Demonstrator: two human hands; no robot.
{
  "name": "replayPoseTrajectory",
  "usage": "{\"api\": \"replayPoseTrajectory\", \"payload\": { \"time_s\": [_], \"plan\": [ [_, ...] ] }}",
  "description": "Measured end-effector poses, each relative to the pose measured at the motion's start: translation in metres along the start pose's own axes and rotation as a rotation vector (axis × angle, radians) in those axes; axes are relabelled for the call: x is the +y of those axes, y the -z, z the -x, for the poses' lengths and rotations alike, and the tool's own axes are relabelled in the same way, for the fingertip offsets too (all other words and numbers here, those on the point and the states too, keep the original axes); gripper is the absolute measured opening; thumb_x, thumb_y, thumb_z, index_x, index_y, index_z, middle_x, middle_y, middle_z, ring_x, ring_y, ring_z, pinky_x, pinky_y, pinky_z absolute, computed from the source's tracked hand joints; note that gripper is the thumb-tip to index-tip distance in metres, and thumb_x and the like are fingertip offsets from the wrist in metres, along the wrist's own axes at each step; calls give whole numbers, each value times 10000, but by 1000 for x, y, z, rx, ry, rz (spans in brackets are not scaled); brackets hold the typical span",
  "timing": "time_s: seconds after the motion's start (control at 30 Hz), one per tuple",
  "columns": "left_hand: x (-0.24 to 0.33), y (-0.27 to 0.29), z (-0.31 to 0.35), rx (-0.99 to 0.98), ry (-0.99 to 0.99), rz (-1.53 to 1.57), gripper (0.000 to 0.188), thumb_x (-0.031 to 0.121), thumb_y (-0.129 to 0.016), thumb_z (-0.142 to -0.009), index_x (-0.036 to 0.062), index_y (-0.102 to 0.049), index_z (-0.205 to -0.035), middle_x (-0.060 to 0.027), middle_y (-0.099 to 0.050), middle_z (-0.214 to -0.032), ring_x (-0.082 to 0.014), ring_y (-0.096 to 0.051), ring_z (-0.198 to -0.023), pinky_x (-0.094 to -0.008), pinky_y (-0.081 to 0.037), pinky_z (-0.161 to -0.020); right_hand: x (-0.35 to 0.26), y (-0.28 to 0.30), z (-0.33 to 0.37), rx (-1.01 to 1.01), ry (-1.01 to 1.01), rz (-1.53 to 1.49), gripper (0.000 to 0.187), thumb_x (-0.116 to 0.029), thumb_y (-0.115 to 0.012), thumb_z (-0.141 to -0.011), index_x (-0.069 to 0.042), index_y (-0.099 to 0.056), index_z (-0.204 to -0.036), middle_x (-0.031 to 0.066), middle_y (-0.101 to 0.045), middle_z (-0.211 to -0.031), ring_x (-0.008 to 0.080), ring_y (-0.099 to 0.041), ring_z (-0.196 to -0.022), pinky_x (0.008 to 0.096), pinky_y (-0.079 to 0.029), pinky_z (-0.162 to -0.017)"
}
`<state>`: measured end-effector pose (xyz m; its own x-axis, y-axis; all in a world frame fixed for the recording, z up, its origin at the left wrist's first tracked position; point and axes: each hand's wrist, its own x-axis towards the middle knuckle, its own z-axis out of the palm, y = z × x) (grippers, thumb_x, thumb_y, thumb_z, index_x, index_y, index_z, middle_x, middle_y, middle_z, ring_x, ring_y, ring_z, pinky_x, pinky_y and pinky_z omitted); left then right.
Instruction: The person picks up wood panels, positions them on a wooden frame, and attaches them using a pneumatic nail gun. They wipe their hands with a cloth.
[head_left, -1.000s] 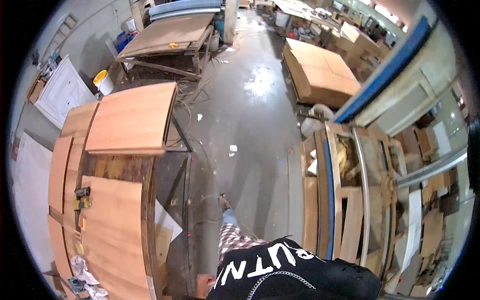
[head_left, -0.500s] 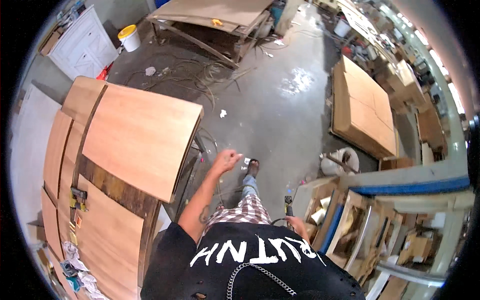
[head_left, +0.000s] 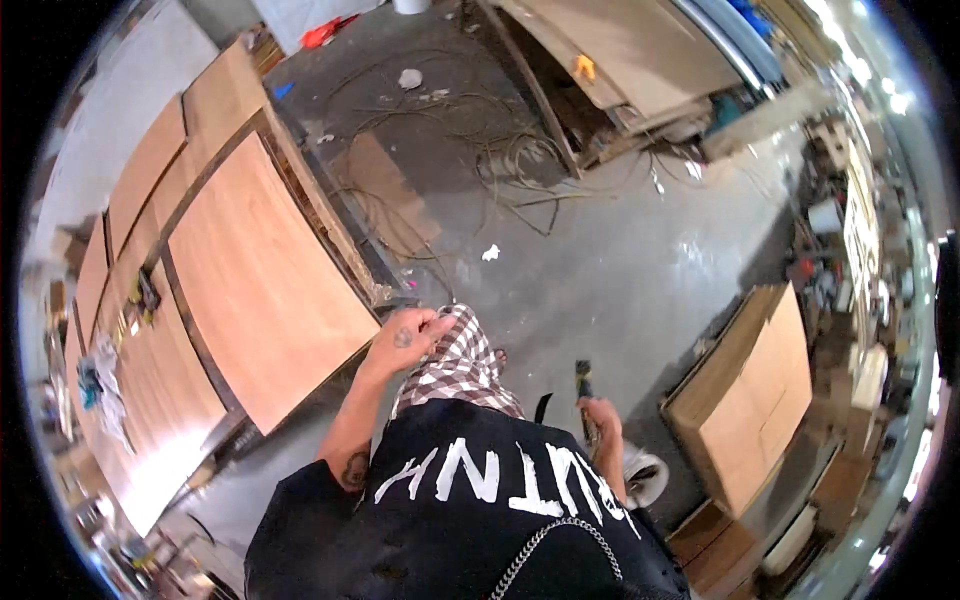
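My left hand (head_left: 408, 338) hangs in front of the plaid shorts (head_left: 455, 365), near the corner of a bare wooden panel (head_left: 270, 280). Its fingers are loosely curled in, with nothing visible between them. Low on my right side, my right hand (head_left: 602, 415) is closed around a slim black-and-yellow tool (head_left: 584, 378). The tool points forward, away from my body; its exact kind is too small to make out. A short dark strap or cord (head_left: 542, 408) shows to the left of the tool.
Wooden panels lie on a bench at my left, with a second black-and-yellow tool (head_left: 147, 295) and crumpled rags (head_left: 105, 380) on them. Hoses (head_left: 520, 165) snake over the floor ahead. A stack of cardboard (head_left: 745, 400) stands at right, beside a white bucket (head_left: 645, 475).
My view has turned right and moved forward; the bench is now closer beside me. The left hand has drawn back towards my shorts. My right hand still grips the tool.
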<state>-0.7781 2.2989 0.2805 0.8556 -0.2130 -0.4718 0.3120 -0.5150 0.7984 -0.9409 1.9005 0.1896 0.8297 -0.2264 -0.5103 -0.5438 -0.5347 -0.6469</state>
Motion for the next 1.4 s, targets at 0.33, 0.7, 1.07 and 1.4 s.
{"api": "replayPoseTrajectory", "payload": {
  "time_s": [0.33, 0.7, 1.07, 1.4],
  "plan": [
    [21, 29, -196, 183, 4, 271, 377, 366, -627, -920, 3, -596, -823, -143, -573, -660, -208, -552, -612, -361, -438, -593, -328, 183, -295, -208, 784, -1518, 309, -119, -589, -727, -23, -521, -1012, 70, -538, -905, 207, -522, -894, 337, -432, -824],
    [45, 241, -319, 791, 93, 319, 189, 162, -662, -900, -15, -599, -879, -128, -546, -656, -162, -471, -582, -317, -430, -574, -590, 223, -466, 610, 715, -272, 263, -85, -773, -789, 44, -630, -967, 79, -630, -914, 156, -561, -766, 290, -454, -691],
    [-26, 426, -537, 873, 161, 400, 150, 119, -542, -903, -3, -623, -868, -56, -615, -715, -126, -552, -638, -296, -446, -591, -797, 87, -760, 154, 480, 68, 329, -66, -718, -742, 44, -615, -1034, 122, -639, -868, 175, -601, -731, 314, -493, -661],
    [-174, 262, -560, 1386, 890, 1626, 291, 328, -588, -874, 87, -528, -722, -58, -512, -614, -183, -524, -492, -350, -453, -432, -1048, -131, -883, -334, 677, 447, 224, -55, -684, -773, 22, -621, -973, 53, -590, -664, 135, -558, -523, 303, -454, -519]
  ]
}}
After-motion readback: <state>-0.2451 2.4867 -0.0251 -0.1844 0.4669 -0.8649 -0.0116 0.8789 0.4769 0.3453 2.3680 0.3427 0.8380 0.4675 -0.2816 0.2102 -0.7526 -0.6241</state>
